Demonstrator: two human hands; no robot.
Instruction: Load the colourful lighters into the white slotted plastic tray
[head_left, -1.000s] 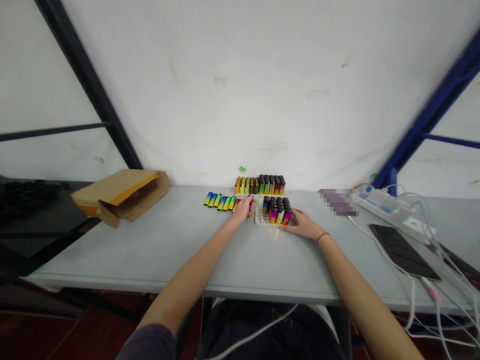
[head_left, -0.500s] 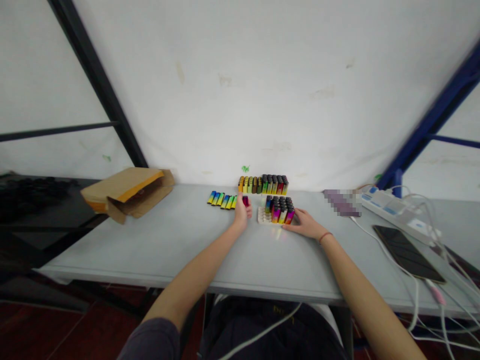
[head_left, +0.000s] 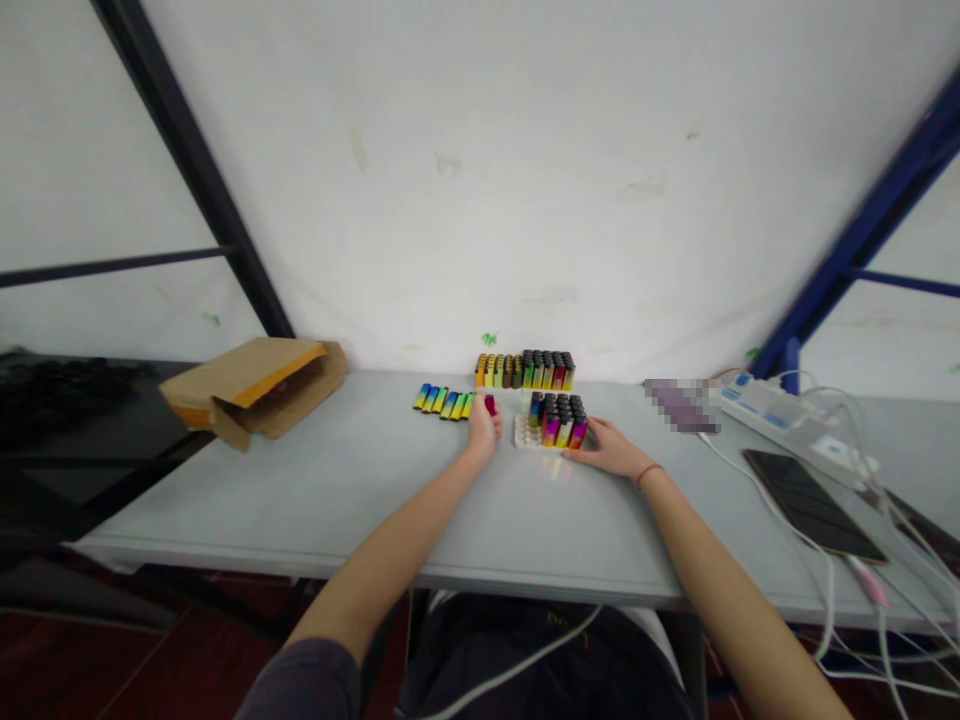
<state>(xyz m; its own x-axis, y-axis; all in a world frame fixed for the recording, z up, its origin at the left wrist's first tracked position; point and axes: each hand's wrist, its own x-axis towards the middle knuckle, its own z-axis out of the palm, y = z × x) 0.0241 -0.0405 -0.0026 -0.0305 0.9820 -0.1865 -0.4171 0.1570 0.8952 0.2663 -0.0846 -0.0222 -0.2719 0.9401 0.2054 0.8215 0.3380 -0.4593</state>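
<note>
Tray [head_left: 527, 436] at the right hand [head_left: 611, 449], magenta lighter [head_left: 490, 404] in the left hand [head_left: 482, 430]

A grey table [head_left: 300, 500] carries everything. A cardboard box [head_left: 240, 375] lies near its back left corner, one end agape. Toward the right edge come a white power strip [head_left: 795, 425] and, nearer the front, a dark phone [head_left: 814, 505]. Two blocks of standing lighters [head_left: 547, 370] sit side by side along the back edge, right of its middle. The tray lies in front of them; black-topped lighters [head_left: 562, 425] stand in it, its holes showing at left. The right hand's thumb and fingers are spread about its front right corner. The left hand's fingers are curled, gripping the magenta lighter between the tray and a row of lying lighters [head_left: 442, 402].
</note>
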